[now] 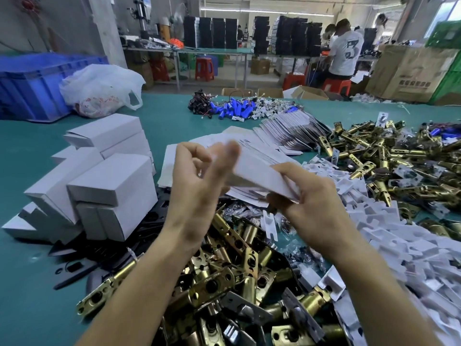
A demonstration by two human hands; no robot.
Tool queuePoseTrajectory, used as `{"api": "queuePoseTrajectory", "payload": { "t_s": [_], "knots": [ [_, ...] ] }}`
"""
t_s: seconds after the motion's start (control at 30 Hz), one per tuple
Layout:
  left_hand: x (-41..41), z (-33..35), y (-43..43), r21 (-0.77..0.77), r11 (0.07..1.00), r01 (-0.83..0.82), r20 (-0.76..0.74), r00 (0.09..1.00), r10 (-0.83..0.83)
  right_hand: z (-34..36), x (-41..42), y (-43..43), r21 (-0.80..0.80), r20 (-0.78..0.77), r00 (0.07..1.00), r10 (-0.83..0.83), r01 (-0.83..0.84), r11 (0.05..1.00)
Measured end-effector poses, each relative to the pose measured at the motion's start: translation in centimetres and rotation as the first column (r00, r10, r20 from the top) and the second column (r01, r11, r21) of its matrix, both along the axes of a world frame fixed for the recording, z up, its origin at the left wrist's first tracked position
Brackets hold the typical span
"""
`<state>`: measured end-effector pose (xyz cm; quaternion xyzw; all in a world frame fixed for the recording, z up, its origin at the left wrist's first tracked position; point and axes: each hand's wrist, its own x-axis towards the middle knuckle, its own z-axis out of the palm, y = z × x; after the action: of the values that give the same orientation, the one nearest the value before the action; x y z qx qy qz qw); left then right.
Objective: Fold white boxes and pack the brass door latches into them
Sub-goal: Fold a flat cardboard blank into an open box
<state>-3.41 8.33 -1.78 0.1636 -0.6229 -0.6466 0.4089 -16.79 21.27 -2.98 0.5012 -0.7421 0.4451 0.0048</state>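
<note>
Right hand (314,208) pinches the near right end of a partly folded white box (259,171), held tilted above the green table (37,270); the left hand (197,178) meets the box's left end with curled fingers, but blur hides whether it actually grips. Brass door latches (224,283) lie heaped directly below the hands, with a second heap (389,161) at the right. Finished white boxes (104,176) are stacked at the left, and flat box blanks (287,131) lie fanned out beyond the hands.

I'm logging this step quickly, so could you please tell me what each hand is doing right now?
Left hand: fingers blurred at the white box; grip cannot be told.
Right hand: holding the white box.
</note>
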Motion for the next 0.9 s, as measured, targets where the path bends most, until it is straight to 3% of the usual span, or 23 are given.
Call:
{"api": "queuePoseTrajectory", "payload": {
  "t_s": [0.07,0.13,0.2,0.27,0.3,0.37,0.43,0.53,0.6,0.63,0.7,0.77,0.83,0.9],
  "knots": [
    [0.2,0.0,0.0,-0.002,1.000,0.014,0.079,0.997,-0.014,-0.1,0.2,-0.2,-0.031,-0.146,0.988,-0.053,0.049,0.998],
    [0.2,-0.1,-0.3,0.030,0.999,0.028,0.080,0.996,-0.030,0.0,0.1,-0.1,-0.108,-0.090,0.994,-0.058,0.048,0.993],
    [0.2,-0.2,-0.5,0.010,1.000,0.020,0.076,0.997,-0.021,0.3,-0.5,0.5,-0.114,0.124,0.992,-0.025,0.039,0.993],
    [0.3,-0.4,-0.6,-0.025,1.000,0.002,0.060,0.998,-0.001,0.8,-0.9,1.1,-0.016,0.321,0.947,-0.006,0.011,1.000],
    [0.4,-0.5,-0.5,-0.048,0.999,0.001,0.055,0.999,0.002,1.1,-1.0,1.3,0.008,0.439,0.899,0.012,-0.018,1.000],
    [0.3,-0.7,-0.4,-0.108,0.994,0.034,0.054,0.998,-0.028,1.2,-1.2,1.2,-0.094,0.679,0.731,0.072,-0.010,0.996],
    [0.2,-0.9,-0.2,-0.131,0.986,0.102,0.062,0.994,-0.095,1.3,-1.7,1.0,-0.193,0.793,0.602,0.095,0.099,0.976],
    [0.4,-1.0,-0.6,-0.212,0.965,0.154,0.219,0.970,-0.107,1.4,-1.9,1.2,-0.230,0.833,0.541,0.114,0.152,0.961],
    [0.6,-0.9,-1.0,-0.431,0.888,0.159,0.460,0.885,0.065,1.4,-1.8,1.4,-0.244,0.820,0.564,0.103,0.181,0.953],
    [0.7,-0.9,-0.9,-0.577,0.797,0.176,0.534,0.820,0.206,1.4,-1.5,1.4,-0.249,0.789,0.607,0.091,0.182,0.951],
    [0.6,-1.0,-0.4,-0.761,0.608,0.226,0.539,0.742,0.399,1.5,-0.5,0.9,-0.249,0.679,0.728,0.088,0.117,0.961],
    [0.5,-0.9,0.0,-0.781,0.586,0.218,0.512,0.761,0.398,1.2,0.4,0.4,-0.253,0.591,0.795,0.135,0.024,0.967],
    [0.5,-0.9,-0.3,-0.773,0.620,0.136,0.438,0.820,0.367,1.0,0.9,-0.2,-0.273,0.632,0.758,0.164,0.019,0.962],
    [0.7,-0.9,-0.9,-0.811,0.585,0.007,0.332,0.829,0.451,1.0,0.9,-0.6,-0.263,0.742,0.654,0.146,0.085,0.961]
  ]
}}
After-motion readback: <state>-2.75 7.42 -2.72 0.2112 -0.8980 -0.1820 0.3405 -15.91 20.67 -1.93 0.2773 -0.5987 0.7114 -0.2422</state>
